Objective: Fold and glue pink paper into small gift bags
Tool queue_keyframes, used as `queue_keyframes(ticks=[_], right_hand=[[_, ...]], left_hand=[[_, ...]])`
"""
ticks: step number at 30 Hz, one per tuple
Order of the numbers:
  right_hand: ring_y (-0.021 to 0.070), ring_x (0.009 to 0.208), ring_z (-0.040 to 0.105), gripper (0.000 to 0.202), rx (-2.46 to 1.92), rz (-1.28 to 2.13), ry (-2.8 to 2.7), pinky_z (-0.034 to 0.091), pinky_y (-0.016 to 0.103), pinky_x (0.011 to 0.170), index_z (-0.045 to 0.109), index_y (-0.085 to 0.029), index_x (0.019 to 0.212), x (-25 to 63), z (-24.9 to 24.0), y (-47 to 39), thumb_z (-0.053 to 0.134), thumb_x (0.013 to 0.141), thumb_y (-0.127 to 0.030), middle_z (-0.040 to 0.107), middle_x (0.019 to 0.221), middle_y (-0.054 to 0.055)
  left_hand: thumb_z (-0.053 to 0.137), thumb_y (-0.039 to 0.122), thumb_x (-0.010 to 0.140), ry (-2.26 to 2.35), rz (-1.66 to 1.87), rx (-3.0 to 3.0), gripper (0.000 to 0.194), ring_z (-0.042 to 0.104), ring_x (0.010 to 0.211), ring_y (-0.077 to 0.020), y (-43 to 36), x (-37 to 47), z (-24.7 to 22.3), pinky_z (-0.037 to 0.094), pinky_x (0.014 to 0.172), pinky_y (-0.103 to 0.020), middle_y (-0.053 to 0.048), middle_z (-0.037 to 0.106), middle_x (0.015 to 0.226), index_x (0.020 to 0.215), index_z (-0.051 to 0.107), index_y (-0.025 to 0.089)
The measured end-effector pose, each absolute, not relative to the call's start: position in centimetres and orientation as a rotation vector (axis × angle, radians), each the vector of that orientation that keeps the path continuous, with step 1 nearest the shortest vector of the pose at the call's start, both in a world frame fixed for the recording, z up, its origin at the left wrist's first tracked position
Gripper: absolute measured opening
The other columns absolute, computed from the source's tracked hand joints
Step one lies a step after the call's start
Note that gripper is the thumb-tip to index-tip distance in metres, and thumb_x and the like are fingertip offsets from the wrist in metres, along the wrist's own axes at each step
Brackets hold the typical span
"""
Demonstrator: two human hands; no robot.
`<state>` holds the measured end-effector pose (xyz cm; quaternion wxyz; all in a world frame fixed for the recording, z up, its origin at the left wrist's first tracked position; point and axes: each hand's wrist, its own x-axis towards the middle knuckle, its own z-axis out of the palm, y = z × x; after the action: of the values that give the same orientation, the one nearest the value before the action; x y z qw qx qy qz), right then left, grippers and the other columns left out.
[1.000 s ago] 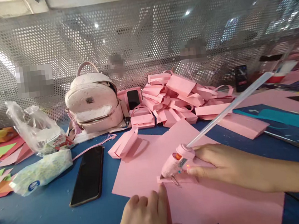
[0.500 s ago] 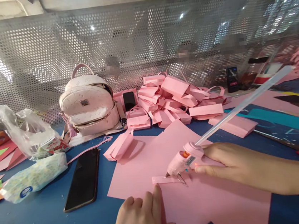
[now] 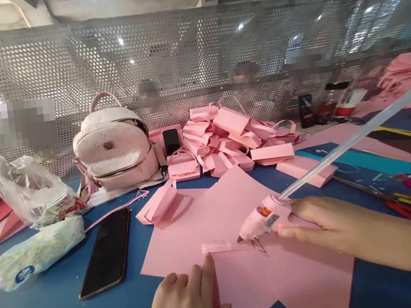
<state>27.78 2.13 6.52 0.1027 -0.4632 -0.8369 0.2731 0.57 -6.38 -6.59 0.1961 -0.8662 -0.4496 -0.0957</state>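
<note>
Gluing seems under way: the right hand (image 3: 309, 219) grips the glue gun (image 3: 256, 223), the loosely open left hand (image 3: 184, 295) touches the strip (image 3: 219, 247) at lower centre, and next probably wants a steady nozzle (image 3: 239, 239).

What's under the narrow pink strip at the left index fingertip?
The strip lies on large pink paper, visible around it. Whatever is directly beneath the strip is covered. The left hand hides more paper.
</note>
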Motion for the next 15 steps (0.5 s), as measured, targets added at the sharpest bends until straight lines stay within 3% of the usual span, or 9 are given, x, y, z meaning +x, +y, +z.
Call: queue_keyframes(ticks=[8,15], right_hand=[[0.0294,0.116,0.061,0.034,-1.382,0.900,-2.466,0.047,0.035,0.099,0.072,-0.031,0.098,29.8,6.1,2.0,0.046,0.092,-0.052,0.071,0.115,0.002],[0.0321,0.112,0.063,0.038,-1.490,0.872,-2.434,0.050,0.036,0.093,0.073,-0.034,0.094,30.9,5.5,1.8,0.046,0.089,-0.061,0.074,0.105,-0.002]], left_hand=[[0.059,0.039,0.089,-1.252,-0.257,-2.428,0.055,0.063,0.051,-0.0154,-6.4,0.6,-6.6,0.045,0.047,-0.030,0.001,0.065,0.076,0.132,0.049,0.005],[0.059,0.039,0.089,-1.254,-0.250,-2.411,0.055,0.064,0.051,-0.0156,-6.3,0.6,-6.7,0.046,0.047,-0.030,0.001,0.066,0.077,0.132,0.049,0.006]])
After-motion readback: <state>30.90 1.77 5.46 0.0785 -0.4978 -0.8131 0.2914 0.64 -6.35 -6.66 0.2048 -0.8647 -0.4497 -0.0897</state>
